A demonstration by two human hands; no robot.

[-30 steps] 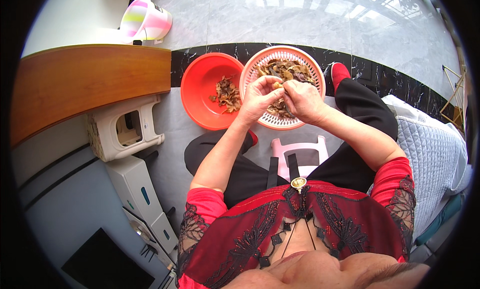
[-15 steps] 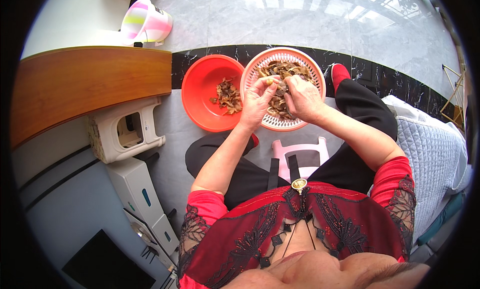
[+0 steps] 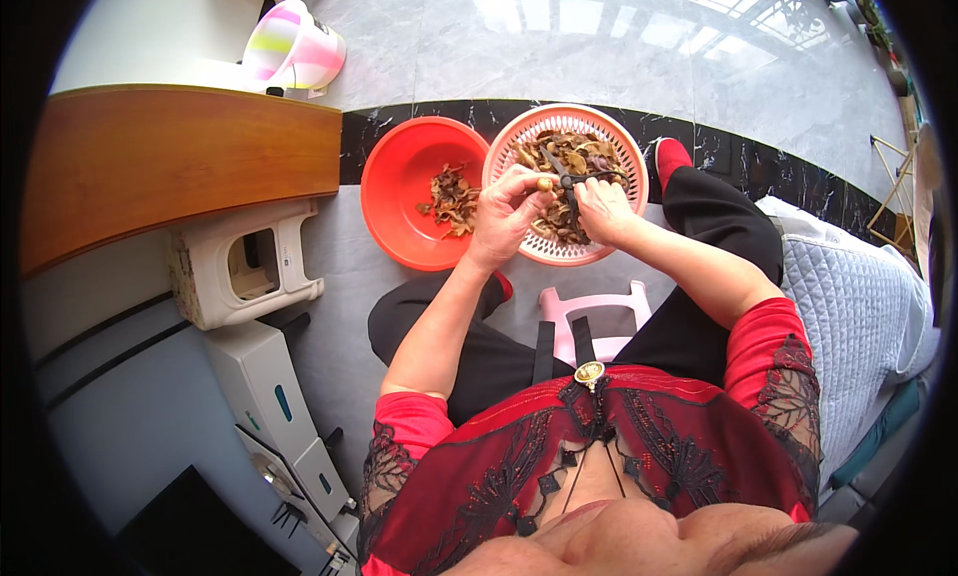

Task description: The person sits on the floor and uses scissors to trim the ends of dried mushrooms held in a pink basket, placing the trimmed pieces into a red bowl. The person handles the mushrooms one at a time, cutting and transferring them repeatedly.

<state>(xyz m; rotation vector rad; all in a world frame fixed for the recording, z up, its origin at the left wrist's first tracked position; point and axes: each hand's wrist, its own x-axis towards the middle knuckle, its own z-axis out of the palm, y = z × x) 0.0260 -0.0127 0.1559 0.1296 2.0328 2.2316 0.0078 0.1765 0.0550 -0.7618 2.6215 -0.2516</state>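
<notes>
My left hand (image 3: 502, 217) pinches a small yellow-brown piece that looks like dried mushroom (image 3: 545, 184) between thumb and fingers. My right hand (image 3: 605, 211) grips black-handled scissors (image 3: 568, 181), their blades pointing up and left, close beside that piece. Both hands are above a pink and white slotted basket (image 3: 637, 149), which holds many brown, shrivelled pieces (image 3: 574, 149) like dried mushrooms. Just left of it stands a red basin (image 3: 391, 189) with a smaller heap of similar brown bits (image 3: 454, 202) on its right side.
A pink plastic stool (image 3: 599, 302) stands between my legs. To the left are a wooden tabletop (image 3: 180, 172), a cream plastic stool (image 3: 244, 267) and a white cabinet (image 3: 264, 386). A multicoloured bucket (image 3: 299, 47) stands at the far left; a pale quilted cover (image 3: 848, 296) lies at right.
My right hand has shifted slightly down, and the scissors' blades and handles now show plainly. My left hand still holds its small piece, now turned upright. The view has shifted slightly.
</notes>
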